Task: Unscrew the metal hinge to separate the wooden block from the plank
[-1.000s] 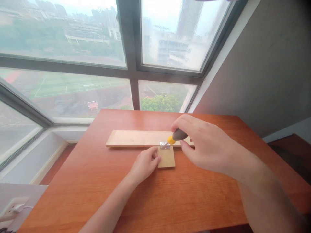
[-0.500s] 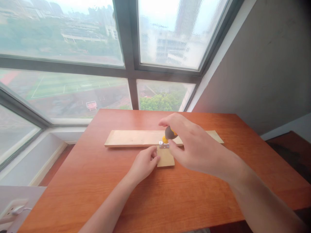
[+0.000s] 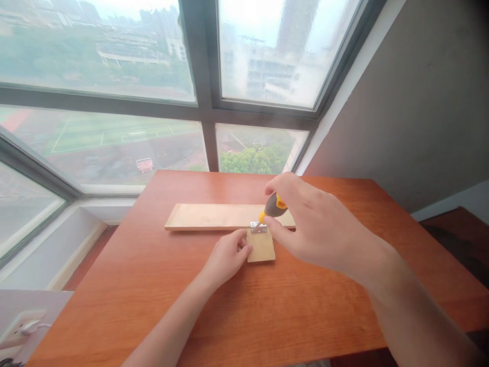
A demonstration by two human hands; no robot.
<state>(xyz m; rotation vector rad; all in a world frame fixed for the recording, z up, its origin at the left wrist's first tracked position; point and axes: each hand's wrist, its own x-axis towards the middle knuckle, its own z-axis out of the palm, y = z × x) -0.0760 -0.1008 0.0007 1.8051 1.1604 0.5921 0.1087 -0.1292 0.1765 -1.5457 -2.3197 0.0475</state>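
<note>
A long pale wooden board (image 3: 206, 216) lies crosswise on the table. Against its near edge is a small wooden block (image 3: 262, 250), and a metal hinge (image 3: 259, 227) spans the join. My left hand (image 3: 229, 255) grips the block's left side with closed fingers. Above the hinge, my right hand (image 3: 317, 224) is closed on a screwdriver (image 3: 274, 206) with a grey and yellow handle. The screwdriver leans to the right, its shaft pointing down at the hinge's left part. My right hand hides the right end of the board.
The reddish-brown wooden table (image 3: 305, 311) stands against large windows (image 3: 95, 137). A grey wall (image 3: 412, 102) rises on the right. At the lower left, a plug sits in a wall socket (image 3: 26, 326).
My right hand has moved slightly right, and the screwdriver tilts further over, showing its shaft and more of the hinge. My left hand stays on the block.
</note>
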